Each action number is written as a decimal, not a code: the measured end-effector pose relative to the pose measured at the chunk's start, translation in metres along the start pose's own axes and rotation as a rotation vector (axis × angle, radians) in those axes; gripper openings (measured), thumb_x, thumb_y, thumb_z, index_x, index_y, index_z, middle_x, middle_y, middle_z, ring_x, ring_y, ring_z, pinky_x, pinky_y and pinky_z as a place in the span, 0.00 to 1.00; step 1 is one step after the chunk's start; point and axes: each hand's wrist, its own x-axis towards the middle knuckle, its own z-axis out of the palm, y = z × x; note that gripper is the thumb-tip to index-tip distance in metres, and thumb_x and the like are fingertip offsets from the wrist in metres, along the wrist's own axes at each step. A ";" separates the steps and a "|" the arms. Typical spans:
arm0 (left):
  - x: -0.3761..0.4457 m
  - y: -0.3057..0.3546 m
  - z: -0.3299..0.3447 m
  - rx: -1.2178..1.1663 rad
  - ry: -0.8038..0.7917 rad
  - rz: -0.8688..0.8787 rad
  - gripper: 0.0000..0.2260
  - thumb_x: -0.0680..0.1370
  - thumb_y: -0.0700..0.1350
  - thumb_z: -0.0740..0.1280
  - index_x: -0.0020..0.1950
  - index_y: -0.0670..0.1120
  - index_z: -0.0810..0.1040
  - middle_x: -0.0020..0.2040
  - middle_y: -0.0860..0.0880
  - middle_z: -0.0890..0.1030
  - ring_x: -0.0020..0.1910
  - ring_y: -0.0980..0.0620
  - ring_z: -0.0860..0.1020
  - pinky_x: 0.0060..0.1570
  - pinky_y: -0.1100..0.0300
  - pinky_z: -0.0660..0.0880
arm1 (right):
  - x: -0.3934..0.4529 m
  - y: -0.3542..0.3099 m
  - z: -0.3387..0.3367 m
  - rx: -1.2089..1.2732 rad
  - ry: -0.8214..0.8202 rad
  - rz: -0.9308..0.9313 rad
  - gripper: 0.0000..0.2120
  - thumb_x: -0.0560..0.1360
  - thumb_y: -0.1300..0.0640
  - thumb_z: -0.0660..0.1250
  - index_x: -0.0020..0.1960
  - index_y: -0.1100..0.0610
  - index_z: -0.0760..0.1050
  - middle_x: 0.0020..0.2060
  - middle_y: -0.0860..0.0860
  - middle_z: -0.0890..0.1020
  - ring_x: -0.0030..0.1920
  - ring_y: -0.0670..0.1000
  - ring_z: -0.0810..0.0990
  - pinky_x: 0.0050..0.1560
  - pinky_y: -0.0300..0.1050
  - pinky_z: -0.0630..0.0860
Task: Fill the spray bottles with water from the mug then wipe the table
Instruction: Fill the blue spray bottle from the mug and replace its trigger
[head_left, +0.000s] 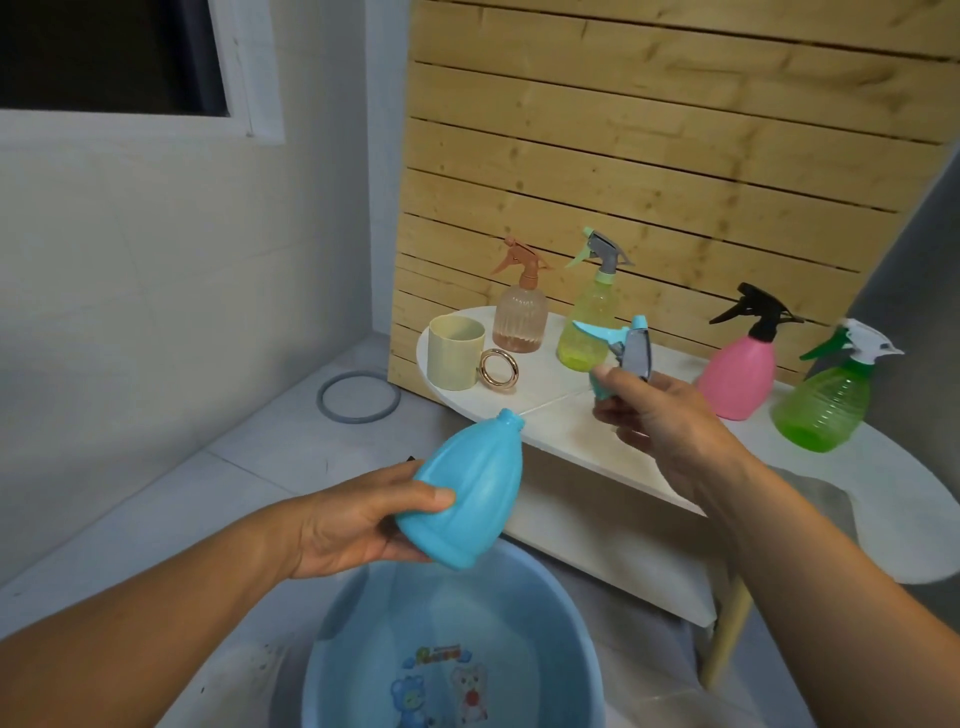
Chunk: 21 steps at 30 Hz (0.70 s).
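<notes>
My left hand (353, 525) grips a blue spray bottle body (467, 493), tilted with its uncapped neck pointing up and to the right, above the basin. My right hand (660, 415) holds the bottle's blue and grey spray head (631, 348) over the white table (545, 415). A cream mug (454, 358) with a gold ring handle stands at the table's left end. Behind it stand a clear pink bottle (521, 312) and a yellow-green bottle (589, 317), both capped. A pink bottle (740, 374) and a green bottle (826, 405) stand to the right.
A blue basin (561, 613) holding water sits on the floor below my hands. A grey ring (358, 397) lies on the floor near the wall. A wooden slat panel (649, 156) rises behind the table. One table leg (727, 629) stands at the right.
</notes>
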 end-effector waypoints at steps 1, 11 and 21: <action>0.000 -0.001 -0.002 0.020 0.002 -0.005 0.31 0.74 0.49 0.77 0.75 0.48 0.73 0.69 0.42 0.80 0.69 0.43 0.79 0.69 0.44 0.75 | 0.005 0.001 -0.005 0.027 0.021 0.041 0.15 0.75 0.48 0.74 0.54 0.58 0.80 0.42 0.53 0.84 0.44 0.50 0.83 0.53 0.47 0.78; 0.017 -0.012 0.003 0.157 0.296 0.106 0.36 0.65 0.47 0.85 0.70 0.56 0.73 0.63 0.48 0.81 0.61 0.50 0.82 0.59 0.51 0.82 | 0.052 0.033 -0.032 0.059 0.173 0.362 0.13 0.82 0.51 0.66 0.56 0.61 0.80 0.39 0.55 0.82 0.36 0.51 0.79 0.36 0.43 0.78; 0.027 -0.009 0.021 0.278 0.354 0.169 0.33 0.69 0.47 0.82 0.69 0.60 0.71 0.62 0.54 0.80 0.60 0.55 0.81 0.57 0.55 0.83 | 0.083 0.069 -0.026 -0.032 0.268 0.415 0.17 0.77 0.54 0.74 0.56 0.67 0.77 0.39 0.61 0.81 0.28 0.53 0.78 0.29 0.42 0.82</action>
